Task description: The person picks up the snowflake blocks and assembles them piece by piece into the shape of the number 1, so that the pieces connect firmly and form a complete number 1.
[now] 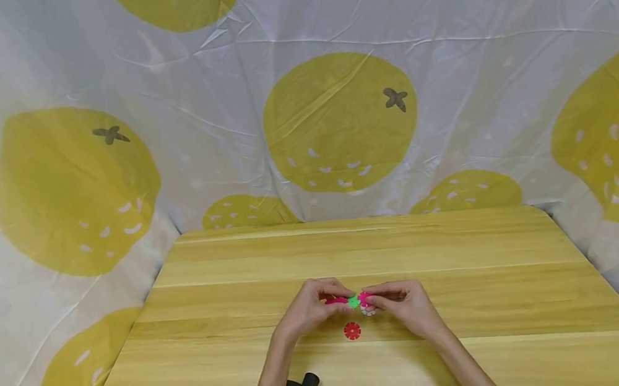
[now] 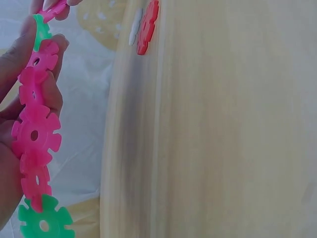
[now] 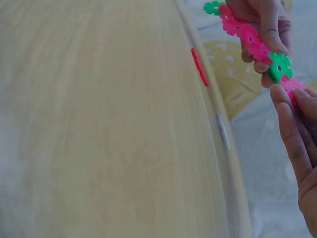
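My left hand (image 1: 308,308) grips a chain of flower-shaped plastic discs (image 2: 47,130) between thumb and fingers. Several pink discs slot into one another along it, and a green disc (image 2: 45,214) sits at its near end in the left wrist view. Toward my right hand (image 1: 410,310), another green disc (image 3: 285,61) sticks out past the left fingertips. The right thumb and fingers pinch a pink disc (image 3: 289,86), whose edge meets that green disc. Both hands are close together above the table, with part of the chain hidden behind the left fingers.
A loose red disc (image 1: 352,324) lies on the wooden table (image 1: 233,331) just below the hands. Close by, a white disc (image 1: 369,312) is partly covered by the right hand in the head view. A lemon-print cloth (image 1: 214,134) hangs behind the table.
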A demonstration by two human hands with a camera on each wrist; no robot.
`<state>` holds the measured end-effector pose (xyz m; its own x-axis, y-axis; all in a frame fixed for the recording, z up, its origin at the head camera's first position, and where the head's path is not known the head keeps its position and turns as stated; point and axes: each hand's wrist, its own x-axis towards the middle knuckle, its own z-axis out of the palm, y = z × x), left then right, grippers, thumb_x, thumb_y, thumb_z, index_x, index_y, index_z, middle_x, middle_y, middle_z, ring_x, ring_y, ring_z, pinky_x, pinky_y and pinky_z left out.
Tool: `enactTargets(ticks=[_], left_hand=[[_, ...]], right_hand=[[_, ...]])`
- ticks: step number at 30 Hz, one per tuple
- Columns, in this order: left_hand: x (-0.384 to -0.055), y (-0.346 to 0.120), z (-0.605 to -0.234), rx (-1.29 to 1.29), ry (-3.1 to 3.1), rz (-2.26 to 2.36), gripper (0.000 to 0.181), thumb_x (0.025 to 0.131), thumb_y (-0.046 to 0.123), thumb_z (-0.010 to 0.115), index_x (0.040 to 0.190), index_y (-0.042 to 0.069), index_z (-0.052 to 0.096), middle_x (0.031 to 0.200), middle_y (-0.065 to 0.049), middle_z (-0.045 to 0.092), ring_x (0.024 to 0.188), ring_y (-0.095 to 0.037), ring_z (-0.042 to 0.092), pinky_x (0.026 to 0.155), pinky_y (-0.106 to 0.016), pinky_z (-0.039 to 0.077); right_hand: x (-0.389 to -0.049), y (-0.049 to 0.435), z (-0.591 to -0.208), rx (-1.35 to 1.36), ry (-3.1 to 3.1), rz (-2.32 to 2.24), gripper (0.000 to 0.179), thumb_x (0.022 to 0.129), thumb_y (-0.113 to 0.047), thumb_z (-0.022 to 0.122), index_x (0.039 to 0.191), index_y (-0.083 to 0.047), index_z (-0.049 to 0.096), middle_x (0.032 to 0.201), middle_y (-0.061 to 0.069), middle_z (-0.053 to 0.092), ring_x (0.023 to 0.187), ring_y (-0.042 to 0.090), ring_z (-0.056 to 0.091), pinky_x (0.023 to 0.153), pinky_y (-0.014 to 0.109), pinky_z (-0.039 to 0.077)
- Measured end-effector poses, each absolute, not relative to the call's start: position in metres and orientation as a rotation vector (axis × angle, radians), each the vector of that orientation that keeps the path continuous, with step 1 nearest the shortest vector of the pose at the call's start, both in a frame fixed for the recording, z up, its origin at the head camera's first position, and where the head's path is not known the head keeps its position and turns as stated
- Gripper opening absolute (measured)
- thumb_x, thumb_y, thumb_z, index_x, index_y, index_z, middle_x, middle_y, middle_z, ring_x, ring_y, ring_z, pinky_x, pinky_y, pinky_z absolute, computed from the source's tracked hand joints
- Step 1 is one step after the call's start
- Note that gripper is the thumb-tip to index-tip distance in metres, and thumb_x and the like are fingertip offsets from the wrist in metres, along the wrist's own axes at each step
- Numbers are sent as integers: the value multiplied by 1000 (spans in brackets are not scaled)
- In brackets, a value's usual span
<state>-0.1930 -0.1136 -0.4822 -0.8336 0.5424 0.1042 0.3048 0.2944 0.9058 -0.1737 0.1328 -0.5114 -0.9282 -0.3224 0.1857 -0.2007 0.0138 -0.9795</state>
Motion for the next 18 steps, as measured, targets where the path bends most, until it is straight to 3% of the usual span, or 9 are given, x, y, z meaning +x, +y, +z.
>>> enactTargets(ticks=[6, 18], left_hand=[[-193, -113, -482, 781, 2330, 1561, 19, 89, 5, 80, 107, 7, 82, 101, -7, 76, 87, -8, 60, 72, -19, 50], [-192, -114, -481, 761, 2315, 1562, 18, 89, 6, 79, 107, 6, 82, 101, -7, 77, 89, -8, 62, 72, -19, 51]], right_hand=[[-173, 132, -511, -616, 2179, -2050, 22, 94, -3, 74, 112, 9, 76, 107, 27, 76, 90, 28, 79, 76, 43, 63], [-171, 130, -509, -608, 2189, -2039, 22, 94, -2, 73, 112, 10, 75, 107, 29, 75, 90, 27, 79, 77, 44, 62]])
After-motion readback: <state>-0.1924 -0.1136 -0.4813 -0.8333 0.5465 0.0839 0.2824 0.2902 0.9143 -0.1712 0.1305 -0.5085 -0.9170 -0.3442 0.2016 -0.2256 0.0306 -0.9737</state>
